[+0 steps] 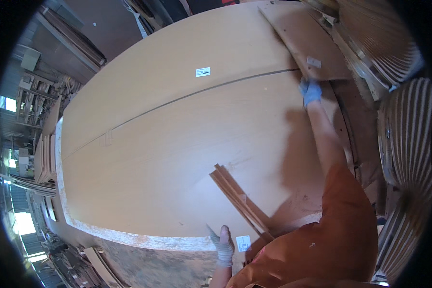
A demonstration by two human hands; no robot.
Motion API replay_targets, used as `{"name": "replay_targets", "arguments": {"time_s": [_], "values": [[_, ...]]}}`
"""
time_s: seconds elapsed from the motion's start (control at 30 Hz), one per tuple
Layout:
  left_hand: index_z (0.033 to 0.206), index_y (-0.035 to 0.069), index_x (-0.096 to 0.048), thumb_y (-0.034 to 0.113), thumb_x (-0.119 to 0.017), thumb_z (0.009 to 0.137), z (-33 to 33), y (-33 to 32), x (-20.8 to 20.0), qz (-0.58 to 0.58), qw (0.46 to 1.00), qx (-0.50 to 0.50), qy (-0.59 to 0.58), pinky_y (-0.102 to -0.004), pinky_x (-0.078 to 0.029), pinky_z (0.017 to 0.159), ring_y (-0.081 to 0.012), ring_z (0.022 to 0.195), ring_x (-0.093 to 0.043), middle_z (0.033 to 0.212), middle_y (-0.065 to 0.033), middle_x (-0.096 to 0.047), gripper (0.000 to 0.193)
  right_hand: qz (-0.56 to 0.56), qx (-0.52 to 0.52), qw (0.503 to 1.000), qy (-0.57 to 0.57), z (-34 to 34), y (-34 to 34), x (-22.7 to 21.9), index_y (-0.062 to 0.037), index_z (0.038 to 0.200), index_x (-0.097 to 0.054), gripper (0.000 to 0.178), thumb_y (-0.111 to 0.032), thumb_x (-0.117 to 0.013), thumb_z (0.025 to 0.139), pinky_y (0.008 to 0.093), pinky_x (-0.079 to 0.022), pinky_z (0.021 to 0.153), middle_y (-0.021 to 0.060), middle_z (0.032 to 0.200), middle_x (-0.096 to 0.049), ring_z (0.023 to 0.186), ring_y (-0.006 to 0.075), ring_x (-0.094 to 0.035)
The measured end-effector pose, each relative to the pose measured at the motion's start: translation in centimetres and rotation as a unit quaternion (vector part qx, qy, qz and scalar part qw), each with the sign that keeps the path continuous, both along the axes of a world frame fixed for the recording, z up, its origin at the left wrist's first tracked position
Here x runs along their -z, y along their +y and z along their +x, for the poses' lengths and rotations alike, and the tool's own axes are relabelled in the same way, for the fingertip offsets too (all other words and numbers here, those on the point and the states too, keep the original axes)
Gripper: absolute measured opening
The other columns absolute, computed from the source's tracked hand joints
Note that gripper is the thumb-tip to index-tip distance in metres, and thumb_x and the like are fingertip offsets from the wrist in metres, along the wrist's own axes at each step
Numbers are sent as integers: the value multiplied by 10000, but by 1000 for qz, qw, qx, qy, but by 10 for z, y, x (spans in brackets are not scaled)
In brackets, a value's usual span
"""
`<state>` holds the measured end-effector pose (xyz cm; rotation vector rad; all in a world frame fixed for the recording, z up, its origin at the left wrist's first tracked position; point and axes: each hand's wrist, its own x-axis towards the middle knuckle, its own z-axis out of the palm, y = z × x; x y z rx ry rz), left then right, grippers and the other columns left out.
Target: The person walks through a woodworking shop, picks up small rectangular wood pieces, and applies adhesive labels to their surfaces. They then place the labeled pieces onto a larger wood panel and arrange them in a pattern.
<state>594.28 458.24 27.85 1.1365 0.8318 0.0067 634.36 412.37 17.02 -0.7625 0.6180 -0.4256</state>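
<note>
A large pale wooden board [168, 158] spreads before me, with a dark seam running across it. At the far right, a narrower brown panel [304, 41] lies at an angle over it. My right hand [311, 91], in a blue glove, is closed at the near corner of this panel; its fingertips are blurred. My left hand [225, 247], in a grey glove, is at the board's near edge with thumb and finger apart, and no held thing shows in it. Just right of it, thin wooden strips [240, 199] lie on the board, their near ends hidden by my orange sleeve.
Curved, ribbed brown stacks [408, 132] stand close along the right side. White labels sit on the board [203, 71] and by my left hand [243, 243]. Upright panels [44, 156] and racks line the left. Below the board's whitish edge [144, 240] is a stained floor.
</note>
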Motion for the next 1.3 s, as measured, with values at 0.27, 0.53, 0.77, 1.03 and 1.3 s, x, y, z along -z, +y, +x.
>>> {"name": "replay_targets", "arguments": {"time_s": [0.27, 0.53, 0.77, 1.03, 1.3], "values": [[1462, 105, -62, 66, -601, 852, 2, 5, 4, -48, 996, 35, -63, -196, -397, 672, -71, 727, -439, 850, 4, -501, 814, 6, -6, 999, 46, -198, 175, 3, -104, 710, -534, 172, -181, -595, 851, 329, -445, 545, 37, 664, -546, 597, 171, -532], [1424, -35, -113, 194, -634, 828, 7, 11, 39, 81, 980, 96, -155, -319, -245, 1060, -242, 1265, -311, 1410, -189, -274, 823, 116, -153, 927, 324, -394, 219, -70, -128, 962, -550, 162, -256, -580, 867, 315, -467, 555, 17, 898, -616, 809, 158, -597], [1401, -44, -176, 291, -638, 795, -12, 16, 15, -10, 973, 156, -171, -343, -263, 1057, -264, 1246, -345, 1379, -174, -325, 832, -84, -399, 893, 193, -473, 247, -136, -114, 954, -634, 220, -303, -568, 864, 284, -466, 667, 23, 865, -636, 836, 137, -597], [1198, -1, -426, 391, -641, 779, -67, 12, 26, -63, 971, 227, -43, -306, -376, 855, -173, 952, -447, 1066, -78, -487, 612, -526, -419, 729, 131, -388, 272, -130, -59, 1210, -535, 539, -443, -577, 834, 320, -422, 911, 152, 1141, -583, 1048, 220, -554], [1085, 127, -524, 552, -616, 748, -52, 17, 11, -193, 952, 236, -16, -362, -409, 869, -195, 964, -522, 1021, -49, -547, 550, -325, -617, 710, 93, -382, 284, -115, 26, 1397, -236, 914, -528, -623, 782, 332, -334, 1024, 210, 1343, -416, 1237, 266, -416]]}}
